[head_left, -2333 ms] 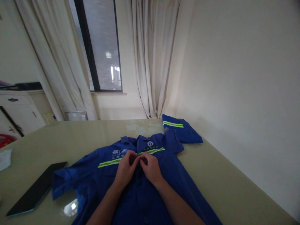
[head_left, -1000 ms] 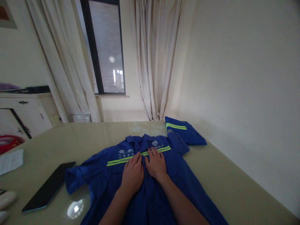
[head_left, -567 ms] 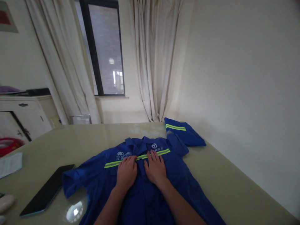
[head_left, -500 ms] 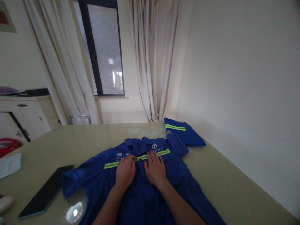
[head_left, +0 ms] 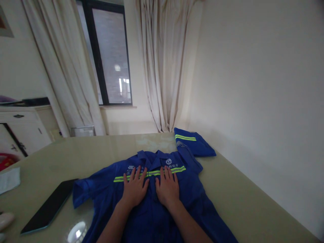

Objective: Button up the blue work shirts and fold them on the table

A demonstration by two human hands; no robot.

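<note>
A blue short-sleeved work shirt point(head_left: 106, 189) with a yellow-green reflective stripe lies front up on the beige table point(head_left: 240, 202), collar toward the window. My left hand point(head_left: 134, 189) lies flat on its chest left of the button line, fingers spread. My right hand point(head_left: 167, 188) lies flat just right of the button line, fingers stretched out. Both sets of fingertips reach the stripe. Neither hand holds anything.
A second blue garment point(head_left: 193, 143), folded, sits at the table's far right near the wall. A dark tablet point(head_left: 48, 206) lies left of the shirt's sleeve. White paper point(head_left: 8, 179) and pale rounded objects point(head_left: 5, 221) sit at the left edge. Curtains, a window and a white cabinet point(head_left: 22, 128) stand beyond.
Earlier both hands were pinched together at the shirt's button line. They have since flattened onto the chest, and the left hand's fingers are now spread wider.
</note>
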